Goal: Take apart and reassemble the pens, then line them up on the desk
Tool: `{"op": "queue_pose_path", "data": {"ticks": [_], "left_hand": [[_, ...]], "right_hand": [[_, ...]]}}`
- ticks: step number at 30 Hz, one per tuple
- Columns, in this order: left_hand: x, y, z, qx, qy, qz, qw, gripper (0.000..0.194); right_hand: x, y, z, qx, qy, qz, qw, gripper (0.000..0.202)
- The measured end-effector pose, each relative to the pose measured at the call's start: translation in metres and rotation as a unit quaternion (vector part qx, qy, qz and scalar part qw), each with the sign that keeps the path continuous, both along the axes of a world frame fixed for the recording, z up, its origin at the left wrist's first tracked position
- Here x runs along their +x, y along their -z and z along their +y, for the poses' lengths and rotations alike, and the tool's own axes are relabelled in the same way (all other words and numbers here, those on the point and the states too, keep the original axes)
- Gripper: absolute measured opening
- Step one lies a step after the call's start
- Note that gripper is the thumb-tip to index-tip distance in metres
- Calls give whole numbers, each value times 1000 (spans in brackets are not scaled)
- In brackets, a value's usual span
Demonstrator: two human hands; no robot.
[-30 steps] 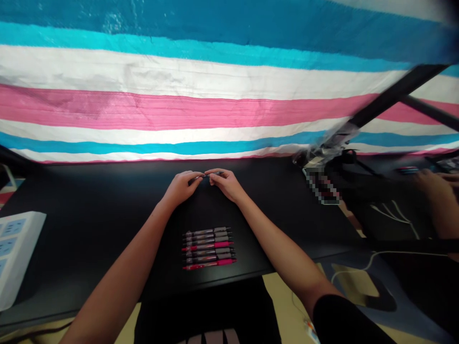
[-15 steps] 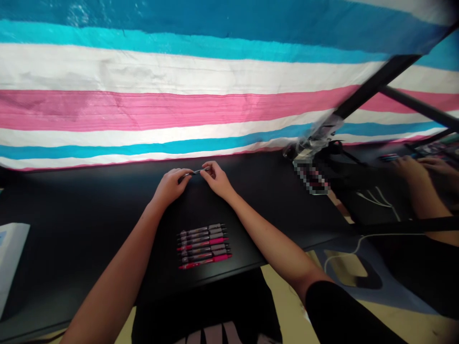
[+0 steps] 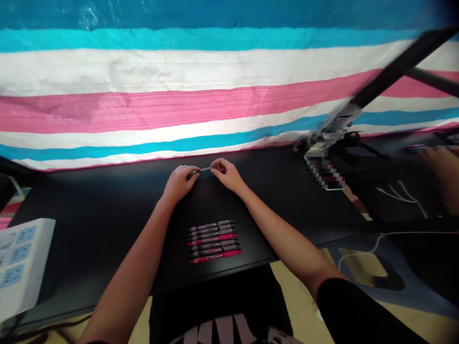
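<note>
A pen with a grey grip (image 3: 205, 169) lies level between my two hands, over the far part of the black table. My left hand (image 3: 179, 184) is closed round its left end, hiding most of the barrel. Thumb and fingers of my right hand (image 3: 229, 177) pinch together at its right end; the tip there is covered. Nearer to me, several pens (image 3: 214, 241) lie side by side in a neat stack of rows, some with grey grips and some with pink-red ones.
A white box with blue labels (image 3: 27, 267) stands at the left of the black table (image 3: 107, 229). Striped sheeting (image 3: 179, 110) hangs behind. Clear plastic packaging (image 3: 337, 126) and a pixelated item (image 3: 324, 173) lie to the right, near a black post. Another person's hand (image 3: 442, 162) shows at far right.
The view has turned a little left, so everything sits further right in it. My right hand has drawn away from the left, and more of the pen's grey grip shows between them.
</note>
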State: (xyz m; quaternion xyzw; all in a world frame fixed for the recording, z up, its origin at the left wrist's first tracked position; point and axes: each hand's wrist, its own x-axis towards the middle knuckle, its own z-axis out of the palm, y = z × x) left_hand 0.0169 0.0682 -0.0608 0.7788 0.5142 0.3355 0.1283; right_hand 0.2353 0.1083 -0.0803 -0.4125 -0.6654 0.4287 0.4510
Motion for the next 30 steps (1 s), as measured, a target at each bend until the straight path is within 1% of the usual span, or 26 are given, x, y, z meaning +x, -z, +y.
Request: {"op": "queue_pose_path", "data": {"ticks": [2,5,8,10,13,16,18,22,24,26,28,30], "left_hand": [[0,0,0,-1,3,3,1000,19],[0,-1,-1,1,11,3,1000,18],[-1,-1,-1,2,9,-4,1000,18],[-1,0,0,-1,7,-7,1000,18],[-2,1,0,-4,9,-10,1000,18],[-1,1,0,1,21,-14,1000,17],[-1,0,0,2,22,-15,1000,17],[-2,2,1,-6,6,-17,1000,18],[-2,3,1,-9,5,-12,1000,16],[-2,3,1,-6,6,-6,1000,15],[-1,2,0,3,8,-4,1000,13],[1,0,-1,18,13,-5,1000,11]], "right_hand": [[1,0,1,3,2,-30,1000,33],[2,-1,1,12,8,-62,998,42],[1,0,0,7,9,-25,1000,34],[0,1,0,-1,3,-2,1000,35],[0,1,0,4,-3,-33,999,34],[2,-1,0,13,0,-83,996,48],[3,-2,0,12,-2,-87,996,52],[1,2,0,4,0,-33,999,35],[0,3,0,0,-7,-24,1000,34],[0,3,0,1,-9,-40,999,34],[1,1,0,6,-4,-64,998,42],[2,-2,0,11,-1,-82,997,55]]}}
